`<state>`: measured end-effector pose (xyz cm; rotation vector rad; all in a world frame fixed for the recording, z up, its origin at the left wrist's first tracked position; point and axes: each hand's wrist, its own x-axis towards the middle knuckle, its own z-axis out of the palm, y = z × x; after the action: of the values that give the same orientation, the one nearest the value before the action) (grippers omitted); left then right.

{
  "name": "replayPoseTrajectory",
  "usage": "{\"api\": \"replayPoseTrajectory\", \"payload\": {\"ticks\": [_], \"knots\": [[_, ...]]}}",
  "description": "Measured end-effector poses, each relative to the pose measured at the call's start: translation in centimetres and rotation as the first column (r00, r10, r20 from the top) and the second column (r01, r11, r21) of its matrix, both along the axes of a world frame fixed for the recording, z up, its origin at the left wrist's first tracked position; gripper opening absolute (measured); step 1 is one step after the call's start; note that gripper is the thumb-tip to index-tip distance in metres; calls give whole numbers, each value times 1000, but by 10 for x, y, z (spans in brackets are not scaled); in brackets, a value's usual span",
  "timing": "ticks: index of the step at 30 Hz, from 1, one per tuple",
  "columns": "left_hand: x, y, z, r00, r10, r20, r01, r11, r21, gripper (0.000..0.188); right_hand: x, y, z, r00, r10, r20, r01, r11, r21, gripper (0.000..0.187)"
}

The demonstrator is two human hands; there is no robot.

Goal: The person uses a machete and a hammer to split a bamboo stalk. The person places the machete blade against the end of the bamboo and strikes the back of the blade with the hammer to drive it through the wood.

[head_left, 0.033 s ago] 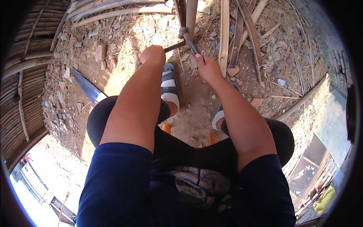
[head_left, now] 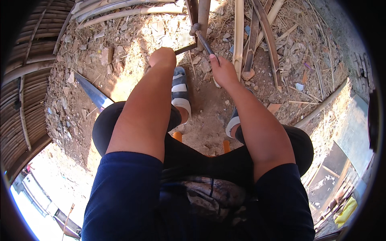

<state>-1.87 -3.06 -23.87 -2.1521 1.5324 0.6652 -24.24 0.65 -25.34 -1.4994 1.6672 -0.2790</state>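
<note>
My left hand (head_left: 163, 57) is closed, its fingers mostly hidden behind the wrist. A narrow flat dark blade (head_left: 186, 49) sticks out from it to the right and reaches the foot of an upright brown piece of split bamboo (head_left: 203, 24). My right hand (head_left: 223, 71) grips the dark handle of a hammer (head_left: 204, 41), thumb along the shaft. The hammer's rounded head (head_left: 195, 29) is just above the blade's far end, in front of the bamboo; whether it touches the bamboo I cannot tell.
My sandalled left foot (head_left: 180, 90) stands just below the blade. Long bamboo strips (head_left: 239, 40) lie at the far right, more bamboo poles (head_left: 132, 13) at the far left. A grey saw-like blade (head_left: 92, 91) lies beside my left knee. Stones and straw cover the dirt.
The hammer head has shifted slightly up, away from the blade, and my right hand has tilted with it. My left hand and the blade stay in place.
</note>
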Motion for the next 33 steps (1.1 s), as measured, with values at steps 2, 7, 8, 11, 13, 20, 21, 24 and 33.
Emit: {"api": "replayPoseTrajectory", "payload": {"ticks": [2,7,8,11,13,20,21,24,33], "knots": [[0,-3,-1,1000,9,-8,-9,1000,0,29,3,-3,18,989,-58,135,75,989,-127,55],[-5,-2,3,1000,10,-15,-9,1000,25,28,8,17,-11,1000,10,9,-9,999,-53,55],[-6,-3,6,1000,14,-16,-13,999,31,28,9,23,-14,996,66,-62,-66,998,16,55],[-5,8,-1,1000,12,-14,-13,1000,-3,28,9,28,-13,1000,23,1,-23,998,54,55],[-3,4,0,1000,14,-15,-14,1000,-3,28,4,12,-3,999,46,-3,-46,998,49,54],[-10,-1,-4,999,-16,-31,16,1000,-5,28,19,-24,43,947,-130,295,207,946,-248,56],[-9,-1,-4,999,-27,-33,27,1000,4,28,19,-19,39,961,-129,243,184,958,-219,56],[-15,-2,0,999,-26,-41,26,1000,1,27,13,4,4,998,-40,50,45,994,-96,55],[-17,4,-14,998,-41,-47,43,999,26,24,-14,10,-11,998,53,26,-55,996,77,56]]}}
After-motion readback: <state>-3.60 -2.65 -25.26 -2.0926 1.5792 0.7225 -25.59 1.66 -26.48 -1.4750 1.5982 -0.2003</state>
